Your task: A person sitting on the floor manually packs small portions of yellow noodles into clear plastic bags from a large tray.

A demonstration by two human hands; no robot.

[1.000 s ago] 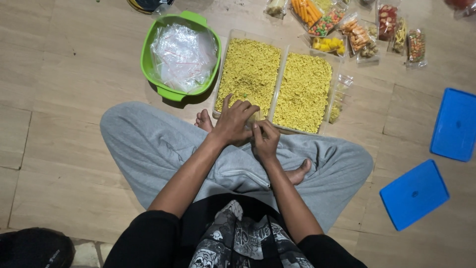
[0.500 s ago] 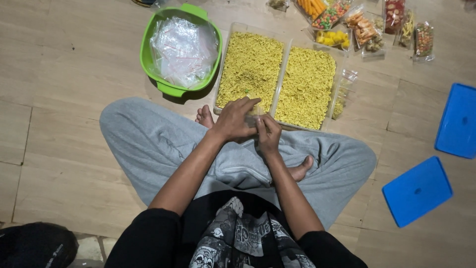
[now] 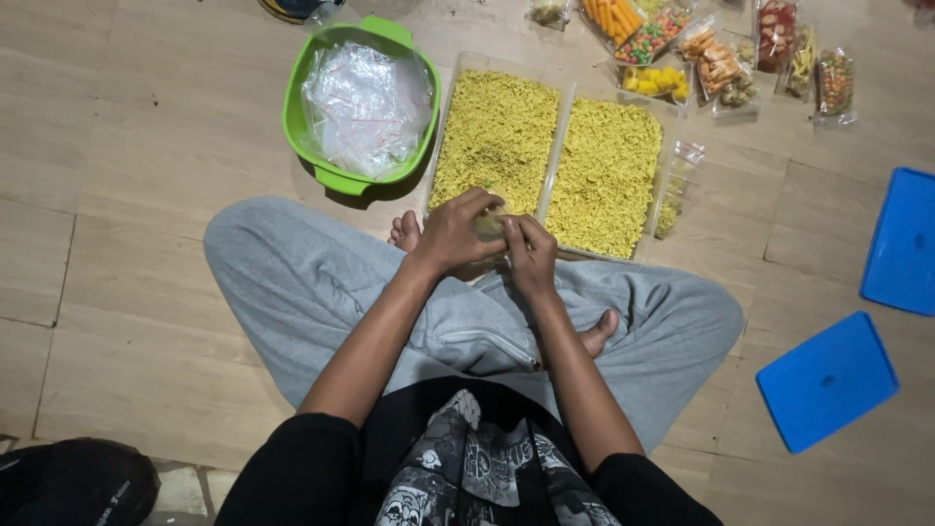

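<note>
Your left hand (image 3: 456, 234) curls palm-down, fingers bent around a small clear plastic bag of yellow crumbs (image 3: 488, 223) — your right hand (image 3: 532, 255) pinches the same bag from the other side, knuckles up. Both forearms angle inward from your lap and meet just at the near edge of the left clear rectangular tray of yellow crumbs (image 3: 497, 136). The bag is mostly hidden between your fingers — I cannot tell which way its long axis runs.

Basin (image 3: 302, 146) left of two trays (image 3: 545, 73), lids (image 3: 826, 382) right
</note>
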